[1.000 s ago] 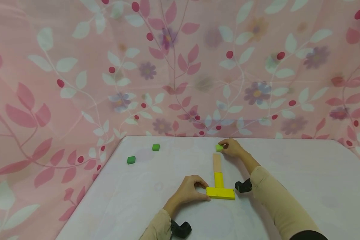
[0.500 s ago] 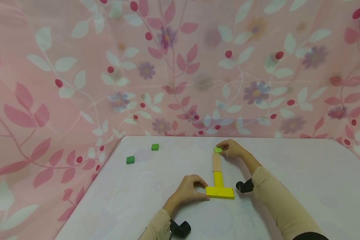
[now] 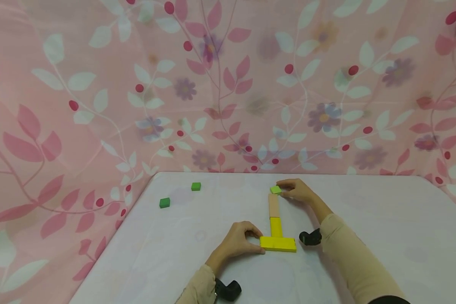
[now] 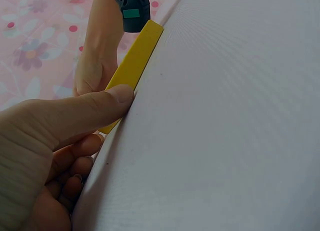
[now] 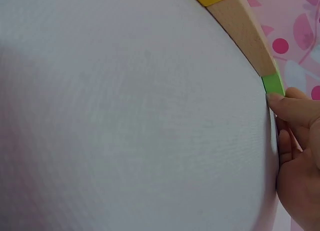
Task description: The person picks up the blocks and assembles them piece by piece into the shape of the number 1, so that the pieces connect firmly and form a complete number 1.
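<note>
A yellow block [image 3: 278, 244] lies crosswise on the white table. My left hand [image 3: 240, 241] pinches its left end, the thumb along the near face in the left wrist view. Behind it a second yellow block [image 3: 276, 227] and a plain wooden block [image 3: 273, 205] run away in a line, end to end. At the far end sits a small light green block [image 3: 275, 190], against the wooden one in the right wrist view. The thumb and index finger of my right hand [image 3: 297, 190] pinch its right end. The other right fingers curl below the thumb.
Two small green blocks stand apart at the table's back left, one darker block [image 3: 165, 202] nearer and another block [image 3: 196, 186] farther back. A pink floral cloth [image 3: 228, 101] hangs behind the table [image 3: 384, 236]. Black devices are strapped at both wrists.
The light green block has shifted slightly left and nearer, up to the wooden block's end, and sits turned. My right hand has eased slightly to the right, showing more of it. The left hand keeps still.
</note>
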`<state>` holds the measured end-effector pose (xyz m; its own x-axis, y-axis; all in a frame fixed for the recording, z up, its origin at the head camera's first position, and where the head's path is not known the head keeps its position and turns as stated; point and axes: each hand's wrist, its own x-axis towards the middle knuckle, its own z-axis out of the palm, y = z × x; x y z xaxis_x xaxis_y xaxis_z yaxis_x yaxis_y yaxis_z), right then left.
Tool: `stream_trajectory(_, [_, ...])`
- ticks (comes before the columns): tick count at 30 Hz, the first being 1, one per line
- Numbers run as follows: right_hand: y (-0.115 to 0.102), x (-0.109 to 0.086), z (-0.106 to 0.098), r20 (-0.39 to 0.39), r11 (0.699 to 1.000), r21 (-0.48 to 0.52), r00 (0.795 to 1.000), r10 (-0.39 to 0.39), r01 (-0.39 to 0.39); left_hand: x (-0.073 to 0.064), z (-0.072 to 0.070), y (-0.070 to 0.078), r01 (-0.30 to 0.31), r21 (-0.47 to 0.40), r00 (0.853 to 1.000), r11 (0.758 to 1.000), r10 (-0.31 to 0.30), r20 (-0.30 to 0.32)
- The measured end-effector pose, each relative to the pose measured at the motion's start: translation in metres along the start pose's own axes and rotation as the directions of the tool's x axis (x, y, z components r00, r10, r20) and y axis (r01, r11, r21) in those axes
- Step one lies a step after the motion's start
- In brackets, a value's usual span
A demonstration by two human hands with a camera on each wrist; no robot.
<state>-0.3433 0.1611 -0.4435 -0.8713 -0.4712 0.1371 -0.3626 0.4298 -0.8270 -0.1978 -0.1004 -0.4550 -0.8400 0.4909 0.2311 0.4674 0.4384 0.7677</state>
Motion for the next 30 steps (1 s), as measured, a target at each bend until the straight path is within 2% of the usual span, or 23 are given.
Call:
stream_trajectory(5, [0.002,-0.001,0.002,-0.017,0.999,0.020,0.999,0.032,-0.031,0.000,0.001,-0.001,-0.013,-0.008,1.000,1.000,0.013,0.002])
stream_trajectory(11, [0.002,-0.003,0.002,-0.019,1.000,-0.012,1.000,0.016,-0.016,-0.001,0.001,-0.001,-0.010,-0.017,1.000,1.000,0.010,0.005])
stream_trajectory(16, [0.001,-0.004,0.002,-0.025,1.000,-0.001,0.999,0.024,-0.024,-0.001,0.001,0.000,-0.003,-0.040,1.000,0.999,0.004,0.027])
stream_trajectory(25, [-0.001,-0.004,0.003,-0.034,0.999,0.016,0.999,0.030,-0.030,0.001,-0.003,0.000,0.050,-0.082,0.998,0.995,-0.046,0.052])
stream_trajectory(30, [0.001,-0.003,0.003,-0.035,0.999,0.038,0.999,0.013,-0.012,0.004,-0.011,0.001,0.064,-0.125,0.998,0.990,-0.060,0.036])
